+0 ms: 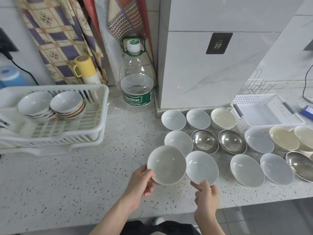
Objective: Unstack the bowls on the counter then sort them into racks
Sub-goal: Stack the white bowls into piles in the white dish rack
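Note:
My left hand (141,181) grips the near rim of a white bowl (166,164), lifted a little above the speckled counter (84,175). My right hand (205,195) pinches the near rim of a second white bowl (202,167) beside it. Several more bowls lie spread singly to the right: white ones (173,119), steel ones (205,141) and cream ones (223,118). A white dish rack (94,119) at the left holds two small stacks of white bowls (66,104). An empty white perforated basket (265,109) stands at the back right.
A large Cestbon water bottle (137,78) stands against the wall behind the bowls. A yellow-capped flask (87,69) and hanging cloths are at the back left. A wire rack (255,84) lies behind the basket. The counter's front edge runs just below my hands.

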Demonstrator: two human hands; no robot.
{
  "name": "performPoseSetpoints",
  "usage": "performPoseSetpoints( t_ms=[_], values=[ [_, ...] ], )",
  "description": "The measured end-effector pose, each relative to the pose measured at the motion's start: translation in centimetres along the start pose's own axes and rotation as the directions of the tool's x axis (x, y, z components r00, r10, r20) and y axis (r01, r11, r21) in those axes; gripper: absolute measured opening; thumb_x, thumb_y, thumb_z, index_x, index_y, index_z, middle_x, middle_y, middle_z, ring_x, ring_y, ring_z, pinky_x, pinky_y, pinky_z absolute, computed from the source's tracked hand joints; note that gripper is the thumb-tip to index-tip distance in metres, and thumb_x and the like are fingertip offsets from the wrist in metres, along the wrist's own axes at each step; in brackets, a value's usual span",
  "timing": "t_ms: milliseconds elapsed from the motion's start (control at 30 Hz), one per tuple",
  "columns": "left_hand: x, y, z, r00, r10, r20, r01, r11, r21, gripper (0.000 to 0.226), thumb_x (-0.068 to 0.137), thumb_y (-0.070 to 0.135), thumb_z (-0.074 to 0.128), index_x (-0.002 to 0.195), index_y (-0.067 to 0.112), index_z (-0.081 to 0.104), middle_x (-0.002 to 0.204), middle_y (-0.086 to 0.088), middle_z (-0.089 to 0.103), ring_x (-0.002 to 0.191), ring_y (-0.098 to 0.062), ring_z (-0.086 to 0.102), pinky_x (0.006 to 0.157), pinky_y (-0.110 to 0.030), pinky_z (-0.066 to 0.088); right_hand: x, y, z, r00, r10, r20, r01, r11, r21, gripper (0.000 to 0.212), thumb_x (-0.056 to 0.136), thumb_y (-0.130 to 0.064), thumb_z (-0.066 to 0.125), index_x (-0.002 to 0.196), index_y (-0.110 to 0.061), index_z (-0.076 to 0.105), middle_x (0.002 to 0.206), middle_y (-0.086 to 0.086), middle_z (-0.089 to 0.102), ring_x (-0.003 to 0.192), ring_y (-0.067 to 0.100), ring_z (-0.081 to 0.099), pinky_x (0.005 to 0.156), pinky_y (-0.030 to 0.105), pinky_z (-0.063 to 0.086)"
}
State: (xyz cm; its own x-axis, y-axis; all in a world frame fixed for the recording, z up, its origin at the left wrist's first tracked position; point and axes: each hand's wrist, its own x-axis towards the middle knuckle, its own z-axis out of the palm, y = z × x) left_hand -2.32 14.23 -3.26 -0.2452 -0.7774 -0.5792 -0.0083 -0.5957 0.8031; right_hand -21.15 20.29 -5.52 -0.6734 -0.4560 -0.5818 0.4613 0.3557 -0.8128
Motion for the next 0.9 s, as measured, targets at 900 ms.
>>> performPoseSetpoints(
  t_ms=[900],
  values=[
    [-6.9, 9.0, -32.7, 0.86, 0.261, -0.439, -0.383, 0.898, -0.215, 0.026, 0.093, 0.014, 0.045, 0.113, 0.008, 0.06, 0.088, -0.028, 0.073, 0.037, -0.01, 0.034, 0.034, -0.019, 0.027, -17.2, -2.5, 26.7, 0.807, -0.329, 0.49, 0.341, 0.938, 0.068, 0.021, 0.066, -0.017, 0.05, 0.081, -0.004, 0.055, 0.063, 0.017, 0.068, 0.043, 0.012, 0.027, 0.038, 0.017, 0.027]
  ],
)
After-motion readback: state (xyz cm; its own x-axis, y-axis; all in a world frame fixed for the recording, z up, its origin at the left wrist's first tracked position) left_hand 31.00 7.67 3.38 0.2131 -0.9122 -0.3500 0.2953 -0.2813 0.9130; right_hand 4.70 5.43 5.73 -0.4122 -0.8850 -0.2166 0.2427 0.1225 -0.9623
